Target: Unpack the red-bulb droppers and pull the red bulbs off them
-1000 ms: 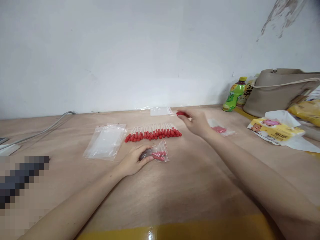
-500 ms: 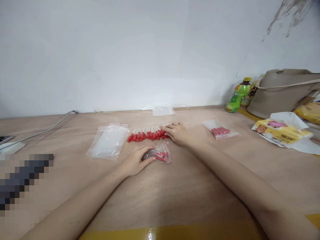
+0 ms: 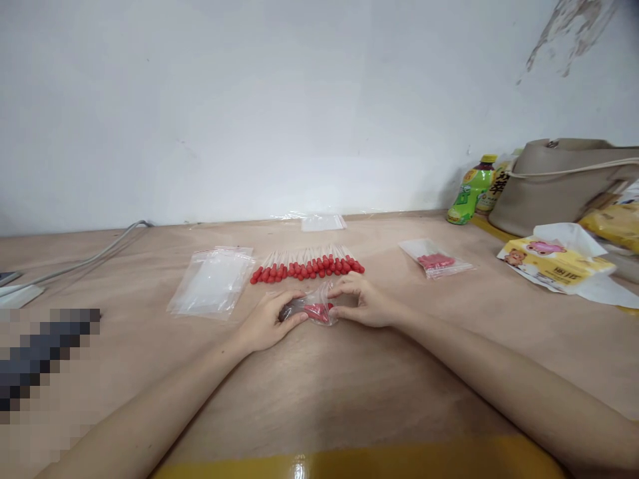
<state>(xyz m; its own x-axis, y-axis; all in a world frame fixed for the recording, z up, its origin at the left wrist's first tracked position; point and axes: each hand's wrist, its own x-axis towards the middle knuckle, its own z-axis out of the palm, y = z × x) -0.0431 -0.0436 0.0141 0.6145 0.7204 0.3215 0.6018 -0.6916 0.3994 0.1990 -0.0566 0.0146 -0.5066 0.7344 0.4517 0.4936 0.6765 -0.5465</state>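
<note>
The left hand (image 3: 267, 321) and the right hand (image 3: 360, 303) both pinch a small clear bag (image 3: 313, 308) with red-tipped pieces inside, which lies on the worktop (image 3: 349, 386). Just behind it is a row of red-tipped droppers (image 3: 307, 265), with empty bags (image 3: 212, 281) to the left.

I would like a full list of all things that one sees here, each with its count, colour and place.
small bag: one, clear with red pieces, centre
sticks: many, red-tipped, row behind small bag
empty bags: stack, clear, left of row
filled bag: one, clear with red, right of row
bottle: one, green, far right
handbag: one, beige, far right
tissue pack: one, yellow, right
cable: one, grey, far left
left hand: one, holds small bag's left end
right hand: one, holds its right end
</note>
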